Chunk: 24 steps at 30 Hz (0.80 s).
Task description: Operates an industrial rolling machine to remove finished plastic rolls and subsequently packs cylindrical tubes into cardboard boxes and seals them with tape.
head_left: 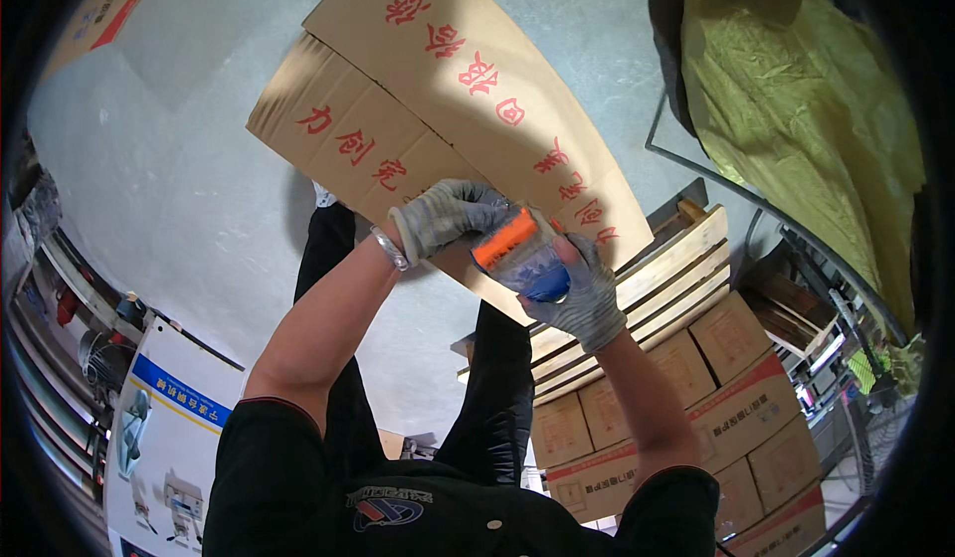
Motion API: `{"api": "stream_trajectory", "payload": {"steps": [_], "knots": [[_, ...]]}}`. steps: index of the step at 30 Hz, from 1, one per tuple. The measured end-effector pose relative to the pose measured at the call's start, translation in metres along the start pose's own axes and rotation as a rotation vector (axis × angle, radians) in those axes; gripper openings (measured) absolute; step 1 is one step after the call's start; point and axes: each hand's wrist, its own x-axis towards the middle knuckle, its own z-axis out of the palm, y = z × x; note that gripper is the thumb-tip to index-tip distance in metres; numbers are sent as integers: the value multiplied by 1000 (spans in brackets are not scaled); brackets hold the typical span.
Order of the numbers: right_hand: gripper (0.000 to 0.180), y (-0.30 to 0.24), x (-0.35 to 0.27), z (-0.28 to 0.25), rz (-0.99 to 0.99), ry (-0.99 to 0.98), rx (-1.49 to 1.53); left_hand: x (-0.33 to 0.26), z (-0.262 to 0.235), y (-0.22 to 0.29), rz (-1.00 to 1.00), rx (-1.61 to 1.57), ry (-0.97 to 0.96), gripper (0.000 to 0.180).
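A flattened brown cardboard box [438,90] with red printing is held up in front of me, above the grey floor. My left hand [450,215], in a grey knit glove, grips the near edge of the cardboard and the top of a tape dispenser [517,252] with an orange roller and a blue body. My right hand [580,293], also gloved, holds the dispenser from below, pressed against the box's near edge. My dark trouser legs show beneath.
Stacked cardboard cartons [696,408] with red bands sit on a wooden pallet [657,278] at the right. A yellow-green sack [806,109] lies at upper right by a metal frame. A white printed box [164,438] and shelving stand at lower left.
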Motion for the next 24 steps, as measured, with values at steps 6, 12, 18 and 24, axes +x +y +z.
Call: {"api": "stream_trajectory", "payload": {"steps": [6,12,18,24], "knots": [[99,-22,25,-1,39,-39,-128,-12,-11,20,336,90,271,18],[87,-48,73,13,-105,73,-176,-66,-151,122,777,144,456,23],[85,-105,191,35,258,-185,-320,-35,-227,207,598,585,827,25],[81,-115,212,33,346,-385,-327,-3,-263,171,451,1289,831,43]]}}
